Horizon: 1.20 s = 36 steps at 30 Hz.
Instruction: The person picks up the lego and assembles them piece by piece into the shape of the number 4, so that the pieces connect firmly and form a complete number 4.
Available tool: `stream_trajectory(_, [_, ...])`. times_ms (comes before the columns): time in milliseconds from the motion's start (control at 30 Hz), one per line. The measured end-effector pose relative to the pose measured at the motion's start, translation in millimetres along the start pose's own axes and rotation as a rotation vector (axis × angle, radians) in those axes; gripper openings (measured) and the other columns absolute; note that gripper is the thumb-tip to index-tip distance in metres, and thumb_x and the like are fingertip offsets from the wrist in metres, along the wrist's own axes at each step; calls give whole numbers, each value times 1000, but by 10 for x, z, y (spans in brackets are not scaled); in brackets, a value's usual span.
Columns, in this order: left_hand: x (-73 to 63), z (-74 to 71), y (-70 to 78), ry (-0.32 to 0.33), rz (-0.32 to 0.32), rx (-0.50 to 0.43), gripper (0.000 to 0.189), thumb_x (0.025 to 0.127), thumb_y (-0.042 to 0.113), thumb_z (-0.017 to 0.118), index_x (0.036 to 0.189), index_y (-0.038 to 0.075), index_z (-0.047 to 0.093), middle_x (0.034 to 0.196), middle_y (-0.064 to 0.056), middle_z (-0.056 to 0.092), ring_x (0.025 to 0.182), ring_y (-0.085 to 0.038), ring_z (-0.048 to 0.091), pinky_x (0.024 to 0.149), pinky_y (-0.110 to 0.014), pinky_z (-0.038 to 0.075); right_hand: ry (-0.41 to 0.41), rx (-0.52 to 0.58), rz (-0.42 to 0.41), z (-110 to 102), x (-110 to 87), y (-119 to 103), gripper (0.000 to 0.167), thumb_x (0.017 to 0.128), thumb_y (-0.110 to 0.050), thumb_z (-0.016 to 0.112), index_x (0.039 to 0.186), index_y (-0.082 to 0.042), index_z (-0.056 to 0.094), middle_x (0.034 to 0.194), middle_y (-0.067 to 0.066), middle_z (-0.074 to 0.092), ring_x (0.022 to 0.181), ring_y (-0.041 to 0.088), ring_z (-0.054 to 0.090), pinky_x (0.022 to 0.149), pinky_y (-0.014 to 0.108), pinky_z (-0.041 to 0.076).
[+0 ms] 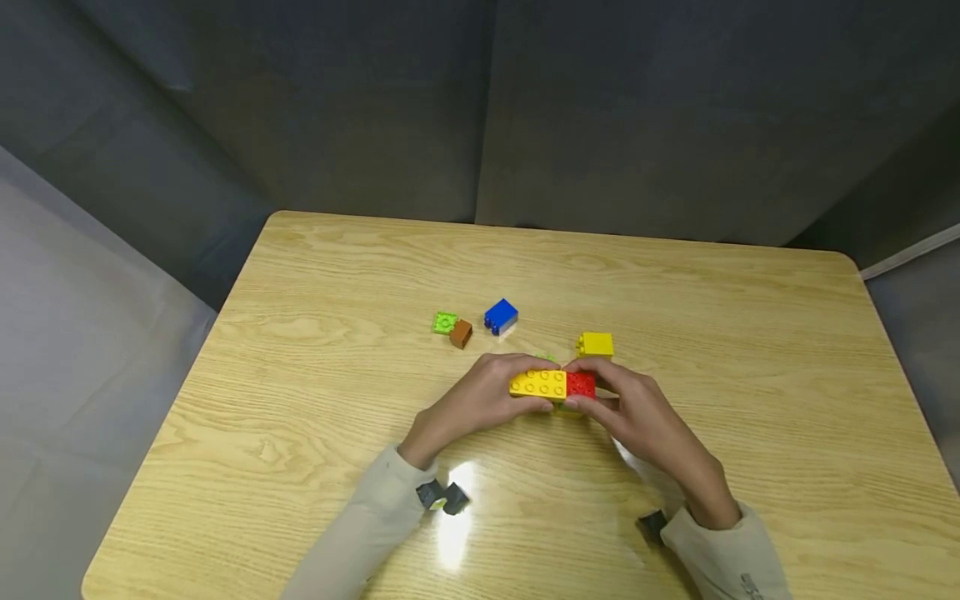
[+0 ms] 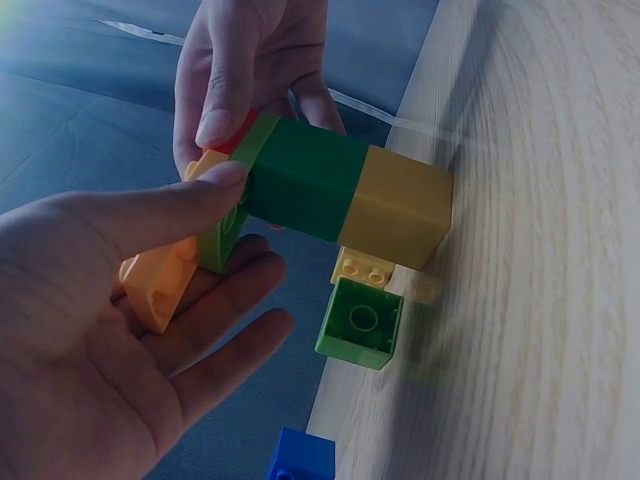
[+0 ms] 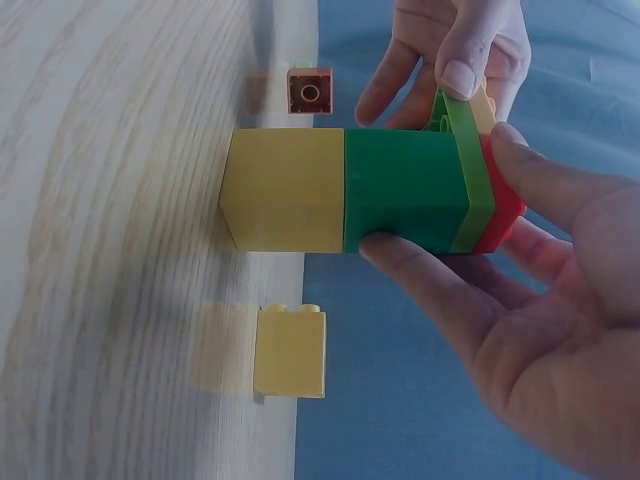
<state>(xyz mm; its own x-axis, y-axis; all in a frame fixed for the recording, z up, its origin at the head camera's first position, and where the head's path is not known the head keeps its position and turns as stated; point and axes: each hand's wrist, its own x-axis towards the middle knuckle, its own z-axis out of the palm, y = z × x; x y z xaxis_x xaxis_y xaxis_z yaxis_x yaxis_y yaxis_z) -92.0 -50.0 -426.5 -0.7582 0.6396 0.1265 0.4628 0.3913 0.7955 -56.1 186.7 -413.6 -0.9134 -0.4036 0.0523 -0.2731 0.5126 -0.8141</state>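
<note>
Both hands hold a stack of toy building bricks at the middle of the table. Its bottom is a yellow brick (image 3: 285,190), with a dark green brick (image 3: 405,185) above it and a light green plate (image 3: 472,180) over that. On top, a long yellow brick (image 1: 538,385) lies beside a small red brick (image 1: 581,384). My left hand (image 1: 491,392) pinches the long yellow brick, thumb on the near side. From the right, my right hand (image 1: 637,408) grips the red brick, with one finger against the dark green brick. The fingers hide part of the top pieces.
Behind the stack lie a light green piece (image 1: 445,322), a brown brick (image 1: 461,334) and a blue brick (image 1: 501,317). Another yellow brick (image 1: 597,344) sits behind the right hand. A green brick (image 2: 362,325) stands just past the stack. Dark cloth (image 1: 480,108) hangs beyond the table.
</note>
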Motion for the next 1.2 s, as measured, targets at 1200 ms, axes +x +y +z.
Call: stream_trajectory(1200, [5,-4,12,-14,-29,4,45,91,18,83,133,6,69,127,-10,72,102,-16,67,84,-21,51,-15,45,33,-25,6,58,38,93,-8,79,128,0,66,124,15,69,111,32,70,80,34,62])
